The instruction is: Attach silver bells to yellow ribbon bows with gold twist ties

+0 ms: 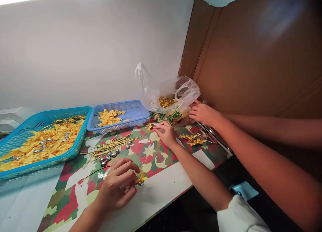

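My left hand (118, 183) is closed, its fingers curled round a yellow ribbon bow (143, 177) with a silver bell below it, just above the table's front part. My right hand (166, 134) reaches farther out, fingers stretched and slightly apart. Its fingertips are beside a small yellow bow with gold wire (149, 126); any contact is too small to make out. Between my hands and the baskets lie several gold twist ties (113, 146) and loose silver bells (108, 156).
A teal basket (87, 131) holds yellow bows, bells and ties; a blue basket (136, 108) holds bows. A plastic bag (151, 94) contains gold pieces. Another person's hand (203, 114) reaches beside it. Finished-looking bows (193, 139) lie right. Cardboard (251, 64) stands behind.
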`<action>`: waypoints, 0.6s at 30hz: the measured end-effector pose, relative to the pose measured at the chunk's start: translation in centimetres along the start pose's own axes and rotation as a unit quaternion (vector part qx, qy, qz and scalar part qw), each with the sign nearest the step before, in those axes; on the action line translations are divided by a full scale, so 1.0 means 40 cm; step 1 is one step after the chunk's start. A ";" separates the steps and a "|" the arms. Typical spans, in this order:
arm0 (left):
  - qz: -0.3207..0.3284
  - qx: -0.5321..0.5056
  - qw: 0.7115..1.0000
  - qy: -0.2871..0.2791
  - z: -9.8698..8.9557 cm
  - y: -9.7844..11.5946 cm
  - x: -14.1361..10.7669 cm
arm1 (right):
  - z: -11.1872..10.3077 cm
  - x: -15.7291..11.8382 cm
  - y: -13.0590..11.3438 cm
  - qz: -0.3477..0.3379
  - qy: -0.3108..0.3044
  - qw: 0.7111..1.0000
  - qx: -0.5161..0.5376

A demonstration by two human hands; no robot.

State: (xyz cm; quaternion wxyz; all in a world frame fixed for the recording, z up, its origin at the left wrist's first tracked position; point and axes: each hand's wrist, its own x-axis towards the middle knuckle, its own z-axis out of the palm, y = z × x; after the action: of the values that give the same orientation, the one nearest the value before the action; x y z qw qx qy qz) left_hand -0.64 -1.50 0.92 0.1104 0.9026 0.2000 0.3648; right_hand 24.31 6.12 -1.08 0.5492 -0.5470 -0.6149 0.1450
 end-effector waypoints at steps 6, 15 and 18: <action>-0.026 0.087 0.996 0.012 0.009 -0.007 0.006 | 0.027 -0.025 -0.013 0.097 -0.046 0.987 0.120; -0.094 0.150 0.983 0.039 0.016 -0.031 0.001 | 0.049 -0.018 -0.016 0.218 -0.053 0.926 0.304; -0.103 0.154 0.982 0.029 0.017 -0.037 0.002 | 0.040 -0.012 -0.024 0.246 -0.054 0.904 0.345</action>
State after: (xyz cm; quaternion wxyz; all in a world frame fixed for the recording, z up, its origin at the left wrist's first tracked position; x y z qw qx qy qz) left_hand -0.54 -0.17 -0.04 0.0013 0.8726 0.3483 0.3424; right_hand 22.39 6.05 -1.15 0.6167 -0.4483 -0.4008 0.5080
